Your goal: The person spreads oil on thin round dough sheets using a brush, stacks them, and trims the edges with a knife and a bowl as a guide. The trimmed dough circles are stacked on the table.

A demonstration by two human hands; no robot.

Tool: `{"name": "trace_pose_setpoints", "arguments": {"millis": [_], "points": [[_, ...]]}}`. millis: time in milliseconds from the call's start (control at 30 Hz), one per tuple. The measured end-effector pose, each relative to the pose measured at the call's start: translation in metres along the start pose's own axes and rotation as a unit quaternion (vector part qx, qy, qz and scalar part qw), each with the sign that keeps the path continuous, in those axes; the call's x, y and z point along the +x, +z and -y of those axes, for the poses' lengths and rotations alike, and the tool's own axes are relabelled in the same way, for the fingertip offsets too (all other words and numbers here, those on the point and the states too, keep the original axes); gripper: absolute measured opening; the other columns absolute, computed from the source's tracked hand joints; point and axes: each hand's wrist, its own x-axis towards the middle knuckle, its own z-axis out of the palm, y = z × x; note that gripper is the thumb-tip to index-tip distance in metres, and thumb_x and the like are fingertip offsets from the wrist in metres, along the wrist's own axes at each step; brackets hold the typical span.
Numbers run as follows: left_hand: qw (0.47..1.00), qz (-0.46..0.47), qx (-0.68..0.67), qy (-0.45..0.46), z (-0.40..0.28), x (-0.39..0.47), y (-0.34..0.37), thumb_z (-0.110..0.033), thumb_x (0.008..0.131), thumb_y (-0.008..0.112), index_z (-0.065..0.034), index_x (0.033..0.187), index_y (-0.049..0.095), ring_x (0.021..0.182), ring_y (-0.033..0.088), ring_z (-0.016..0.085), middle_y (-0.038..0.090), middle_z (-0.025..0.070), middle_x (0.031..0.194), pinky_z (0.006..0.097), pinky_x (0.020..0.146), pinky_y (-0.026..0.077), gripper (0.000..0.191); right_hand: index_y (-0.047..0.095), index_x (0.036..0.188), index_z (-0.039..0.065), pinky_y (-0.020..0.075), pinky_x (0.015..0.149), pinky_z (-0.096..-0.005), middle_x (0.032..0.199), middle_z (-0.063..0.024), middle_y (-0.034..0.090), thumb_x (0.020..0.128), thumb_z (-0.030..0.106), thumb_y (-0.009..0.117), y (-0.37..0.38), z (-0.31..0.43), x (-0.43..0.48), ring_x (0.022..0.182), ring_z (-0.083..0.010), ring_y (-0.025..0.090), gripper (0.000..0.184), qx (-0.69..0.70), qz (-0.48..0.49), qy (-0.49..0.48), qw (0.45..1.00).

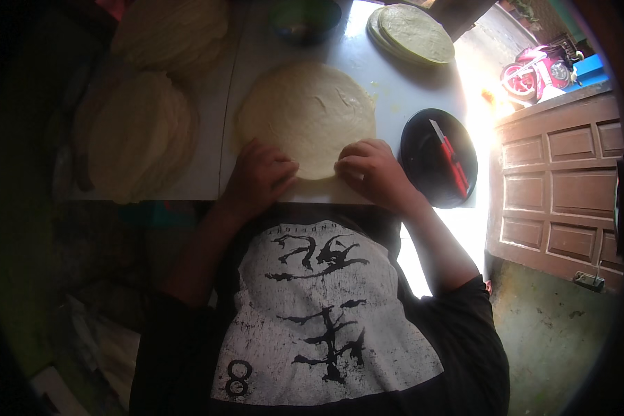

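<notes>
A large round sheet of thin dough [312,114] lies on the white table in front of me, with a few creases at its upper right. My left hand [264,169] pinches its near edge on the left, thumb and fingers together. Opposite it, my right hand [366,164] pinches the near edge on the right, fingers curled. Between the two hands the edge is rounded and hangs close to the table's front. Just right of my right hand is a black round plate [421,151] holding a red-handled cutter knife [451,161].
Stacked dough rounds [135,135] overlap the table's front edge at the left, and another pile [174,31] lies behind them. A dark bowl [306,21] stands at the back. More flat rounds [418,34] are stacked at the back right. Beyond the table is a brown panelled door [556,182].
</notes>
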Motion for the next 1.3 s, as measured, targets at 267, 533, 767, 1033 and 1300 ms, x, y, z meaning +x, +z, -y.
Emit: {"name": "trace_pose_setpoints", "arguments": {"millis": [267,533,767,1033,1300], "points": [[1.000,-0.017,0.006,0.010,0.001,0.001,0.003,-0.020,0.083,0.076,-0.0139,0.101,0.074,0.104,0.061,0.027,0.066,0.0049,0.101,0.0537,0.109,0.037,0.019,0.069,0.085,0.013,0.0459,0.088,-0.0405,0.093,-0.0030,0.068,0.082,0.011,0.069,0.008,-0.005,0.001,0.094,-0.0266,0.064,0.004,0.016,-0.035,-0.002,0.999],[0.999,-0.004,-0.049,0.005,-0.012,0.016,0.000,-0.020,0.080,0.079,-0.0103,0.106,0.073,0.100,0.063,0.027,0.069,0.0061,0.097,0.0474,0.104,0.041,0.028,0.066,0.084,0.010,0.0461,0.083,-0.0436,0.089,-0.0067,0.067,0.084,0.013,0.066,0.013,-0.006,0.005,0.090,-0.0306,0.063,0.002,0.023,-0.066,0.017,0.997],[0.999,0.017,-0.049,-0.005,-0.014,0.022,0.000,-0.020,0.082,0.079,-0.0085,0.099,0.075,0.101,0.061,0.027,0.069,0.0063,0.096,0.0434,0.099,0.042,0.021,0.067,0.084,0.009,0.0464,0.079,-0.0446,0.084,-0.0084,0.065,0.085,0.014,0.068,0.009,-0.005,0.008,0.086,-0.0321,0.063,0.005,0.044,-0.069,0.027,0.996],[0.997,0.015,-0.071,-0.009,-0.012,0.022,-0.002,-0.019,0.086,0.076,-0.0084,0.096,0.074,0.101,0.060,0.028,0.067,0.0072,0.093,0.0430,0.095,0.044,0.015,0.068,0.084,0.010,0.0464,0.079,-0.0441,0.084,-0.0073,0.065,0.082,0.013,0.069,0.009,-0.006,0.007,0.086,-0.0309,0.063,0.003,0.062,-0.059,0.015,0.996],[0.996,0.012,-0.086,-0.030,-0.015,0.038,-0.009,-0.020,0.092,0.069,-0.0067,0.094,0.070,0.089,0.064,0.036,0.068,0.0137,0.091,0.0457,0.084,0.048,0.014,0.071,0.096,0.009,0.0464,0.087,-0.0394,0.096,-0.0078,0.069,0.081,0.014,0.076,0.001,0.006,0.008,0.095,-0.0296,0.065,0.017,0.050,-0.071,0.032,0.996]]}}
